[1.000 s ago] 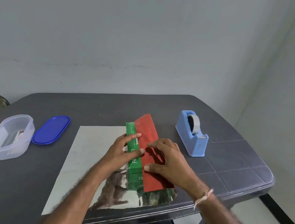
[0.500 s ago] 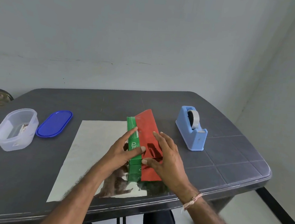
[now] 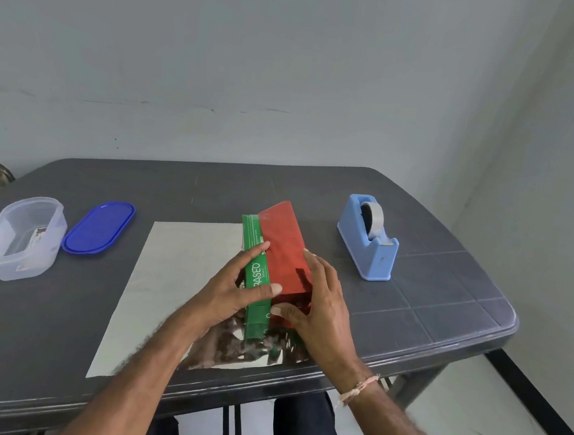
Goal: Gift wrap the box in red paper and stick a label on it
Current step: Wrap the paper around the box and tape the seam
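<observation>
A long green box (image 3: 255, 237) lies in the middle of a wrapping sheet (image 3: 178, 277) spread with its silvery back side up. A red flap of the paper (image 3: 281, 247) is folded over the box's right side and part of its top. My left hand (image 3: 230, 293) presses on the green top with straight fingers and thumb. My right hand (image 3: 321, 309) lies flat against the red flap on the box's right side, its thumb on the flap's edge near the front.
A blue tape dispenser (image 3: 367, 254) stands to the right of the box. At the left are a clear plastic tub (image 3: 19, 237) with a small label (image 3: 38, 235) inside and its blue lid (image 3: 99, 228). The dark table (image 3: 427, 297) ends close in front of me.
My right hand has slid from the top of the red flap to the box's right side, fingers straightening. My left hand stays on the green top.
</observation>
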`<action>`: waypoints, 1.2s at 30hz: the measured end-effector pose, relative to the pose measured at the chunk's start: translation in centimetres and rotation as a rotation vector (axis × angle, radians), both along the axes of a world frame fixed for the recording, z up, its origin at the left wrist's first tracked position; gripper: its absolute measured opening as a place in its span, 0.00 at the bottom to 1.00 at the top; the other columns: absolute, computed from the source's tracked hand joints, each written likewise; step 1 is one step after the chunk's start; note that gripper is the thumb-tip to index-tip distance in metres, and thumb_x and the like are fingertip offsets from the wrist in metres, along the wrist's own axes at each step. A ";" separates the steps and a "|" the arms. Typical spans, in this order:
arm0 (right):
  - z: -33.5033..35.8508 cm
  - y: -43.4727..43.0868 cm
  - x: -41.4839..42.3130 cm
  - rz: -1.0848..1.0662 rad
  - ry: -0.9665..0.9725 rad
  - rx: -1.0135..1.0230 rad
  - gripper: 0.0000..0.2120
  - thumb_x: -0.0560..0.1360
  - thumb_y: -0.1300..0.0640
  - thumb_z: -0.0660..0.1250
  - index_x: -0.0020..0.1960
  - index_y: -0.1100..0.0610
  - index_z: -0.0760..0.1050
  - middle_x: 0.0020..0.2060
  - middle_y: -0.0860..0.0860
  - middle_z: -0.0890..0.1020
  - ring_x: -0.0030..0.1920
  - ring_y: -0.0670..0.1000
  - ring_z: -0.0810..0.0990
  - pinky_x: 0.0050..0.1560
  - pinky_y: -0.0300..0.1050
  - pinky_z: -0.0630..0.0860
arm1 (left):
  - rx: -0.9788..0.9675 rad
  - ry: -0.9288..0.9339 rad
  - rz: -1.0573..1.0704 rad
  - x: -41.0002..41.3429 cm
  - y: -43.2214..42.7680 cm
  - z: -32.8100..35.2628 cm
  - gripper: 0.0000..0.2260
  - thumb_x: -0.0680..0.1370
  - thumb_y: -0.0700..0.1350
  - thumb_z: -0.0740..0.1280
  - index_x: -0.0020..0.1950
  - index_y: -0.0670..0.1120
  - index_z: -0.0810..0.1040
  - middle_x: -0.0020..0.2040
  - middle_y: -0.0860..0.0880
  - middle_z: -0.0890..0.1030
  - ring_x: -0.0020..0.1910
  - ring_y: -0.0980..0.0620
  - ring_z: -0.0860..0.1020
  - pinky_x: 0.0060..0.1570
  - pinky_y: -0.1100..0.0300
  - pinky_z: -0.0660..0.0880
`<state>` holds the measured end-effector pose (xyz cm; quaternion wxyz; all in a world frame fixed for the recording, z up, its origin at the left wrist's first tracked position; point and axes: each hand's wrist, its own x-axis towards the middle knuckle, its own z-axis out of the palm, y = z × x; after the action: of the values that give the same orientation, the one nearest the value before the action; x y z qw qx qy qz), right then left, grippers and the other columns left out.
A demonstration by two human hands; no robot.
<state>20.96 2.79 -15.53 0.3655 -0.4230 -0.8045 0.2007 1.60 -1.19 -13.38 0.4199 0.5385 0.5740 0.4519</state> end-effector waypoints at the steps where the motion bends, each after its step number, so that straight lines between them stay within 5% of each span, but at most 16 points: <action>1: -0.1 0.0 -0.1 -0.006 0.013 0.004 0.47 0.71 0.43 0.77 0.81 0.48 0.55 0.75 0.45 0.63 0.72 0.47 0.67 0.63 0.44 0.75 | 0.001 0.002 0.001 0.0 0.0 0.0 0.38 0.70 0.58 0.76 0.76 0.69 0.63 0.79 0.58 0.62 0.73 0.59 0.66 0.52 0.74 0.69; 4: -0.4 -0.2 -0.2 -0.020 0.035 0.004 0.46 0.73 0.44 0.77 0.81 0.46 0.53 0.76 0.44 0.62 0.73 0.47 0.68 0.62 0.41 0.73 | 0.006 0.015 0.015 0.1 -0.2 0.0 0.39 0.70 0.58 0.76 0.77 0.68 0.63 0.80 0.57 0.62 0.72 0.60 0.65 0.56 0.69 0.68; 11: -1.0 -0.6 0.1 -0.049 -0.006 0.005 0.45 0.73 0.41 0.75 0.81 0.49 0.56 0.76 0.44 0.62 0.74 0.46 0.66 0.66 0.42 0.72 | 0.011 0.051 0.025 0.4 -0.4 -0.1 0.39 0.70 0.58 0.76 0.77 0.66 0.62 0.80 0.56 0.61 0.71 0.61 0.65 0.45 0.79 0.70; 18: -0.9 -0.9 0.0 -0.081 -0.054 -0.004 0.45 0.74 0.39 0.74 0.82 0.52 0.56 0.77 0.46 0.63 0.73 0.48 0.67 0.67 0.45 0.73 | 0.001 0.050 -0.020 0.5 -0.3 -0.1 0.43 0.72 0.59 0.73 0.81 0.66 0.53 0.83 0.57 0.53 0.79 0.54 0.59 0.68 0.58 0.65; 28: -1.2 -1.3 -0.2 -0.126 -0.061 0.025 0.45 0.74 0.38 0.73 0.82 0.53 0.56 0.76 0.49 0.64 0.73 0.50 0.69 0.64 0.47 0.76 | -0.046 0.077 -0.062 0.0 0.1 -0.4 0.42 0.73 0.63 0.73 0.79 0.72 0.50 0.83 0.57 0.52 0.79 0.51 0.60 0.69 0.53 0.67; 36: -0.5 -1.4 0.0 -0.132 -0.096 0.006 0.46 0.73 0.36 0.72 0.82 0.52 0.55 0.77 0.46 0.63 0.73 0.49 0.68 0.64 0.49 0.78 | -0.109 0.153 -0.046 -0.2 0.3 -0.7 0.60 0.58 0.80 0.70 0.77 0.70 0.34 0.84 0.55 0.52 0.79 0.48 0.63 0.74 0.44 0.67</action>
<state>21.00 1.37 -16.05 0.3400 -0.4832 -0.7921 0.1533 1.42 -0.88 -14.04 0.4136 0.5609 0.6156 0.3680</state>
